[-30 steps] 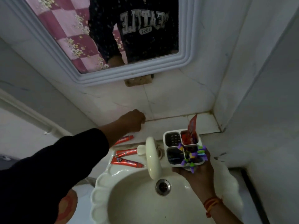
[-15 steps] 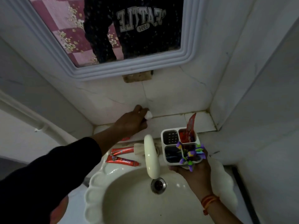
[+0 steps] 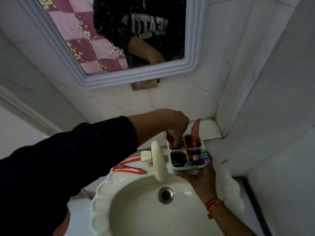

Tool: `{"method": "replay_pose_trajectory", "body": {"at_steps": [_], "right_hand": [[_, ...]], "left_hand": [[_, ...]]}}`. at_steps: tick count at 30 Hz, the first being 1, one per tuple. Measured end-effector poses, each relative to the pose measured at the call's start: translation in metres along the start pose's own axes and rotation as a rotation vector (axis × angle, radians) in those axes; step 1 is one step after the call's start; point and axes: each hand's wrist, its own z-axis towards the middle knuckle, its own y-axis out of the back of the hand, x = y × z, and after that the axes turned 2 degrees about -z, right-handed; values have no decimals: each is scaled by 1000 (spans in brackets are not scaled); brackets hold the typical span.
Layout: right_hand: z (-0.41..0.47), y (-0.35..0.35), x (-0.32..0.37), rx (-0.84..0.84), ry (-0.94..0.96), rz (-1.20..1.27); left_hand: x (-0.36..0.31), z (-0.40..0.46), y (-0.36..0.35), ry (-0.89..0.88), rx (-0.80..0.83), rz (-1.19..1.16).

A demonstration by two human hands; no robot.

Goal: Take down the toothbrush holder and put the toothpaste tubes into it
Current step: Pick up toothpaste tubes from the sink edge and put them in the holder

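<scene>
My right hand [image 3: 199, 174] holds a white four-compartment toothbrush holder [image 3: 177, 165] from below, above the right side of the sink. A red toothpaste tube [image 3: 195, 132] stands in its back right compartment. My left hand [image 3: 175, 126] is over the back left compartment, its fingers closed on another red toothpaste tube [image 3: 169, 139] that points down into it. Two more red tubes lie on the sink's left rim: one near the tap [image 3: 129, 160] and one in front of it [image 3: 129, 169]. A purple and green ornament [image 3: 196, 158] sticks out of the holder's front right.
A cream tap [image 3: 157, 160] with a long spout stands between the loose tubes and the holder. The scalloped white sink [image 3: 105, 188] lies below, with a metal drain [image 3: 165, 195]. A mirror [image 3: 109, 34] hangs above, and a tiled ledge [image 3: 211, 130] runs behind the sink.
My left hand picked up a red tube from the ledge behind the tap and carried it right, over the holder's back left compartment. The holder stayed in my right hand.
</scene>
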Motion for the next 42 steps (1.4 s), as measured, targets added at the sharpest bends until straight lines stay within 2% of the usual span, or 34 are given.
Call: {"method": "replay_pose_trajectory", "body": {"at_steps": [2, 6, 8, 10, 14, 19, 22, 25, 29, 33, 35, 37, 40, 42], "right_hand": [[3, 0, -2, 6, 8, 41], [2, 0, -6, 26, 59, 24], [6, -2, -9, 0, 46, 47], [4, -4, -10, -8, 32, 9], [5, -2, -13, -29, 33, -65], [5, -3, -11, -34, 69, -87], [6, -2, -9, -54, 82, -112], [7, 0, -12, -39, 84, -81], [8, 4, -13, 10, 41, -2], [8, 2, -8, 16, 25, 47], [7, 3, -11, -15, 0, 39], [4, 2, -5, -10, -23, 87], [3, -1, -1, 11, -7, 110], [6, -5, 4, 26, 64, 40]], "left_hand": [[5, 5, 0, -5, -41, -130], [36, -11, -3, 46, -149, -781], [64, -17, -16, 115, -214, -921], [93, -18, -40, 182, -237, -792], [149, -10, -103, 316, -126, -265], [169, -1, -154, 365, -81, -50], [171, 7, -172, 347, -127, -59], [171, 6, -164, 309, -190, -164], [143, -7, -114, 117, -278, -417], [92, -33, -48, -26, -438, -530], [70, -40, -24, -108, -424, -524], [51, -38, -11, -140, -341, -462], [27, -26, -10, -101, -232, -263], [17, -19, -14, -46, -261, -220]]}}
